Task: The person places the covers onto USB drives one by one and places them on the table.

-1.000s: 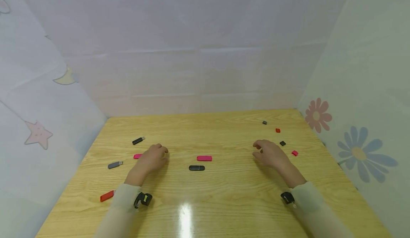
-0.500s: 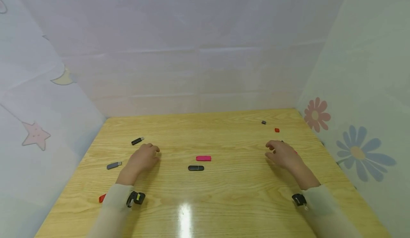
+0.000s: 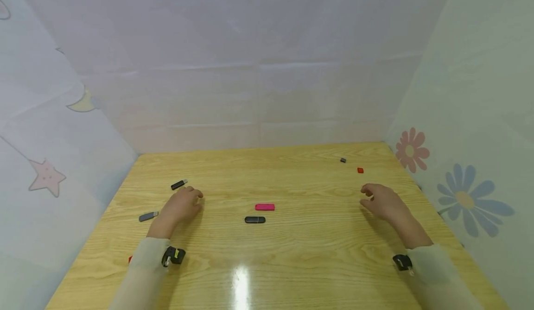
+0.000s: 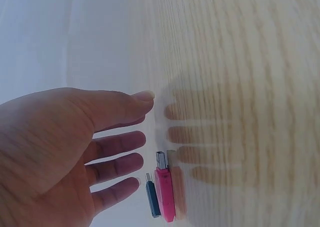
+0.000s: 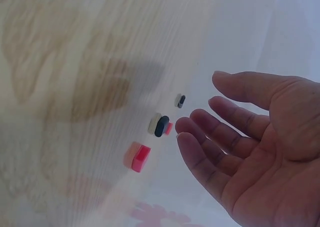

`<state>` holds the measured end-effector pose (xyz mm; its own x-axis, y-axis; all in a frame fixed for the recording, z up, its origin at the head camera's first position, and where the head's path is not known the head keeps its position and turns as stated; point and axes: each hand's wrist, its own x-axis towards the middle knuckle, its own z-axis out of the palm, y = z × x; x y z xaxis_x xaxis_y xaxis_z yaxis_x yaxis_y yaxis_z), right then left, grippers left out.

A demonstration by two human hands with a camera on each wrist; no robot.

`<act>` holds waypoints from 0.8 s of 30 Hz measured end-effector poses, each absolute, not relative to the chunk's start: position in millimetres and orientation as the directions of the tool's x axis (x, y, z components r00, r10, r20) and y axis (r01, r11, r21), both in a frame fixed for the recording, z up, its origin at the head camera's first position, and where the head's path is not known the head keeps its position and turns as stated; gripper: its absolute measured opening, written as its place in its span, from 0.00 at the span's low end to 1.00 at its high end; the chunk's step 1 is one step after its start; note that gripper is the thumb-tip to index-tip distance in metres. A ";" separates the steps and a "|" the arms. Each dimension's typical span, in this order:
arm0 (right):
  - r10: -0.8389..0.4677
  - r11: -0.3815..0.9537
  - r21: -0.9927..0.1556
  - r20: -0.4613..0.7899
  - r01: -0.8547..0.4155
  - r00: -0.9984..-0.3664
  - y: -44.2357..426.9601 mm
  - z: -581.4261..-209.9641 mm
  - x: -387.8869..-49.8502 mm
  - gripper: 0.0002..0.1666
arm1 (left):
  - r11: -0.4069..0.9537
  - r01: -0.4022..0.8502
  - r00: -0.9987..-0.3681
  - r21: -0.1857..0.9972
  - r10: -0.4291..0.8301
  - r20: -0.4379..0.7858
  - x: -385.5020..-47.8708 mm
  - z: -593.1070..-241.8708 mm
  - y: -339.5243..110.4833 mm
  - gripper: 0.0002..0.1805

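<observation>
- Closest: cream, soft-looking cloth sleeves (image 3: 143,263), with a black wrist device (image 3: 173,256) at each cuff.
- Toward the left edge of the glossy, grain-streaked wooden table (image 3: 292,254): a red piece (image 3: 130,258), mostly hidden by the left sleeve.
- Mid-table: a smooth, round-ended black capped stick (image 3: 255,219); just beyond, a flat pink bar (image 3: 264,207).
- Nearer the left edge: a slim grey USB stick (image 3: 146,216), metal-tipped.
- Above the left half: the left hand (image 3: 181,205), fingers loosely curved, thumb apart from them; near the fingers, a rectangular pink USB stick (image 4: 165,194), its square metal plug bare.
- Toward the right edge, well apart from the left: the right hand (image 3: 385,203), equally slack; near its fingertips, a blocky pink cap (image 5: 141,158) and an oval black cap (image 5: 161,126).
- Just beyond the left hand: a metal-tipped black USB stick (image 3: 178,184), set aslant.
- Toward the far right corner: a small red cap (image 3: 360,170), then a grey cap (image 3: 343,160).
- Behind the far edge: a creased pale sheet (image 3: 258,101).
</observation>
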<state>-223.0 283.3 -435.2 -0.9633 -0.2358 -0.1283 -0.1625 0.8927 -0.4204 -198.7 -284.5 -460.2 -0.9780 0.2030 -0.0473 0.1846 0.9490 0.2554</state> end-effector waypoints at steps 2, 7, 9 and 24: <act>-0.227 0.896 -0.418 -0.137 -0.151 -0.964 286.5 -434.6 -223.1 0.26 | 0.951 0.177 -0.979 0.253 0.195 -0.050 -198.9 -459.5 -286.5 0.18; -0.203 0.908 -0.399 -0.143 -0.131 -0.969 294.4 -432.0 -222.9 0.26 | 0.949 0.183 -0.979 0.257 0.199 -0.037 -199.8 -458.9 -292.7 0.17; -0.198 0.912 -0.390 -0.148 -0.126 -0.969 297.9 -430.7 -222.7 0.26 | 0.946 0.186 -0.978 0.265 0.204 -0.040 -200.1 -457.7 -295.2 0.18; -0.184 0.926 -0.362 -0.180 -0.109 -0.966 316.1 -430.9 -229.5 0.27 | 0.942 0.173 -0.976 0.289 0.203 -0.078 -206.1 -455.7 -309.9 0.17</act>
